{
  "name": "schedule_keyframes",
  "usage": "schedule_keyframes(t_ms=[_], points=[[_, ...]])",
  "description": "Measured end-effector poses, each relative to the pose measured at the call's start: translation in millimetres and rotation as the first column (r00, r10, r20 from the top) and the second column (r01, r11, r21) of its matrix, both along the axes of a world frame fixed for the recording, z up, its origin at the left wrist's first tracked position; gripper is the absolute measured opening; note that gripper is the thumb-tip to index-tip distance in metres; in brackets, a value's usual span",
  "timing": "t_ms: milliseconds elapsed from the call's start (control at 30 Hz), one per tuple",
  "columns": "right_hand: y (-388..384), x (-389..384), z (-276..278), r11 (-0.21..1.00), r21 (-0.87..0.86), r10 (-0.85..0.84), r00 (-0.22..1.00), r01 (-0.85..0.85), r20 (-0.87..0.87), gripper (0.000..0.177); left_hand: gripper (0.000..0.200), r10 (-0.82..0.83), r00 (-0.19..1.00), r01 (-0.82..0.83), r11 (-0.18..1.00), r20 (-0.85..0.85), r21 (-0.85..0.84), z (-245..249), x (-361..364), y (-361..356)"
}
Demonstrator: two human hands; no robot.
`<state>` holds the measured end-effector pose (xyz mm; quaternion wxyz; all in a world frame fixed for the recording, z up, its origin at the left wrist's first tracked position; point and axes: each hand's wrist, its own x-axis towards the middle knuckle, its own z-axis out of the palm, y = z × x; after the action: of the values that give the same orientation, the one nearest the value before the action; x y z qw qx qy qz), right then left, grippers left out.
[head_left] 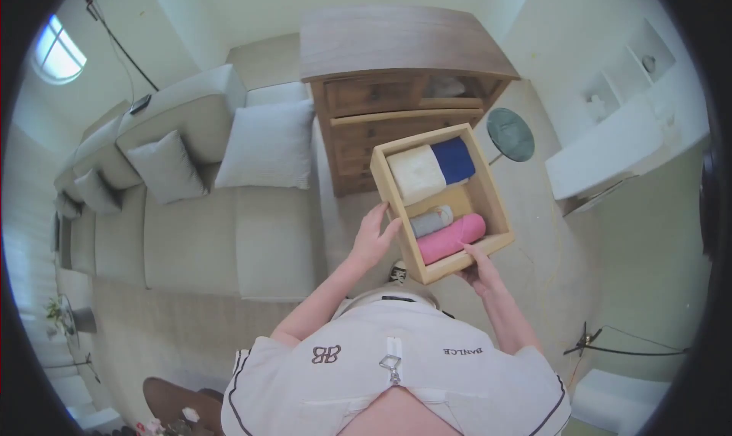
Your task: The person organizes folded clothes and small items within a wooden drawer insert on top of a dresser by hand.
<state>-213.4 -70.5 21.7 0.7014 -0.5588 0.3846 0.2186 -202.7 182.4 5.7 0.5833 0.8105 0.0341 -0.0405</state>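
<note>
A light wooden drawer box (499, 205) is held tilted in front of my body. Inside it, a cream roll (415, 174) and a dark blue roll (454, 161) lie side by side at the far end, while a grey roll (431, 221) and a pink roll (451, 238) lie at the near end. My left hand (374, 238) is against the box's left side, its fingers partly spread along the wall. My right hand (480, 270) grips the near right edge, the thumb over the rim and the other fingers partly hidden below.
A wooden dresser (396, 43) stands ahead, with an opening in its upper right. Left is a grey sofa (191, 238) with pillows (267, 145). A round green stool (511, 135) is beside the dresser. A white shelf unit (610, 150) stands right, and a black stand (585, 343) lower right.
</note>
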Motion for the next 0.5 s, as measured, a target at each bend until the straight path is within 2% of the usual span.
schedule_keyframes(t_ms=[100, 200, 400, 500], points=[[-27, 23, 8, 1.0, 0.005, -0.016, 0.999, 0.015, 0.034, 0.053, 0.065, -0.048, 0.999, 0.048, 0.999, 0.022, -0.017, 5, 29, -31], [-49, 56, 15, 1.0, -0.015, 0.007, 0.999, -0.006, 0.053, 0.053, 0.065, -0.036, 0.997, 0.038, 0.999, 0.066, -0.026, -10, 63, -59], [-81, 110, 25, 0.999, -0.041, 0.021, 0.993, -0.016, 0.118, 0.048, 0.068, -0.028, 0.999, 0.03, 0.996, 0.019, -0.087, 2, 114, -98], [-87, 125, 21, 1.0, -0.025, 0.0, 0.993, 0.003, 0.114, 0.05, 0.067, -0.037, 0.999, 0.039, 0.995, 0.03, -0.093, -9, 136, -104]])
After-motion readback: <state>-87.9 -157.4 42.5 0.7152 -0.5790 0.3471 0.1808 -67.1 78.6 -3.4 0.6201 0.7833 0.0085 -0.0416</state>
